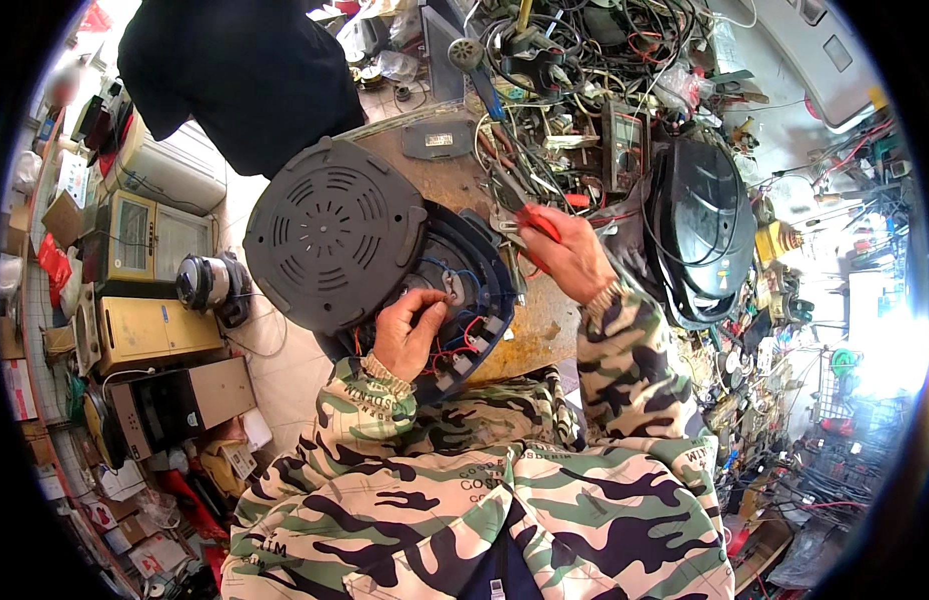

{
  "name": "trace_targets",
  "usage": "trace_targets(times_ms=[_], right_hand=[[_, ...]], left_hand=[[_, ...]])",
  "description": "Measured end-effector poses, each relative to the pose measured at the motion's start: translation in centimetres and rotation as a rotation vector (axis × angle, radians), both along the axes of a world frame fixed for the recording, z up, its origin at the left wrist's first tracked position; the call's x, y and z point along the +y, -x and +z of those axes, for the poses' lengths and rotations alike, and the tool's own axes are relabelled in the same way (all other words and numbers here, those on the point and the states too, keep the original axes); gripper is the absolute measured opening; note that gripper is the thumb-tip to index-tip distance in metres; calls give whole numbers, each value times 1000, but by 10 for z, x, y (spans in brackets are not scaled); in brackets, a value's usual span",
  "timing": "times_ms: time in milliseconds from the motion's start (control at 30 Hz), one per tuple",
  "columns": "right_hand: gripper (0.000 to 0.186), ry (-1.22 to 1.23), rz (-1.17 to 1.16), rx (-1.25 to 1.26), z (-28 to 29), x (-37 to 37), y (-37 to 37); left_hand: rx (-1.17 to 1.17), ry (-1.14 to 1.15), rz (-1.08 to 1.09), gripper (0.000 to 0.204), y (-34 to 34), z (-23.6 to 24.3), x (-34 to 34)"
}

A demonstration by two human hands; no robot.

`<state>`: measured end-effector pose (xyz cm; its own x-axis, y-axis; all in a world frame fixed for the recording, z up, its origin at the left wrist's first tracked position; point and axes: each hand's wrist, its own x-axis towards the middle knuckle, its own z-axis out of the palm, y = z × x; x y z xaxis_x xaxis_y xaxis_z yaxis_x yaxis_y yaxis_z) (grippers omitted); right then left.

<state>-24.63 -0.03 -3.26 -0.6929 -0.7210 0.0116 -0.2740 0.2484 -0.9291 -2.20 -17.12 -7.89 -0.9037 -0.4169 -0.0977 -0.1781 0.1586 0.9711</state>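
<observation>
- Dark blue, the housing (pixel 504 285) stood open, its cavity showing blue wires (pixel 465 271), red wires (pixel 472 328) and a row of pale connector blocks (pixel 480 343) along the edge at 5 o'clock.
- A dark grey cover (pixel 335 237), rounded and cut with rings of slots, overlapped the housing's side at 10 o'clock.
- The housing sat on the brown table (pixel 547 325), at 2 o'clock from the left hand (pixel 409 335) and 8 o'clock from the right hand (pixel 570 255).
- The left hand reached inside, thumb and index fingertip drawn together; whether they pinched anything, I could not tell.
- The right hand was curled tightly round a red-handled tool (pixel 540 222).
- The tool's working end was hard to make out; cover and left hand hid parts of the housing.
</observation>
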Motion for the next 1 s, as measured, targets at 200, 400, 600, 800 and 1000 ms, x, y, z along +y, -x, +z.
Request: trace_targets(times_ms=[200,400,600,800,1000], right_hand=[[20,-66,-161,-322,-15,85,-67],[22,-240,-106,267,-13,86,-125],[43,-389,-70,551,-9,70,-134],[37,-380,-45,710,-15,65,-129],[39,-423,-13,691,-10,63,-130]], left_hand=[[16,-88,-7,32,3,7,5],[0,-111,-52,34,3,6,8],[-35,-7,-85,32,3,12,8],[-5,-12,-84,30,4,8,9],[-27,-23,-101,32,1,7,6]])
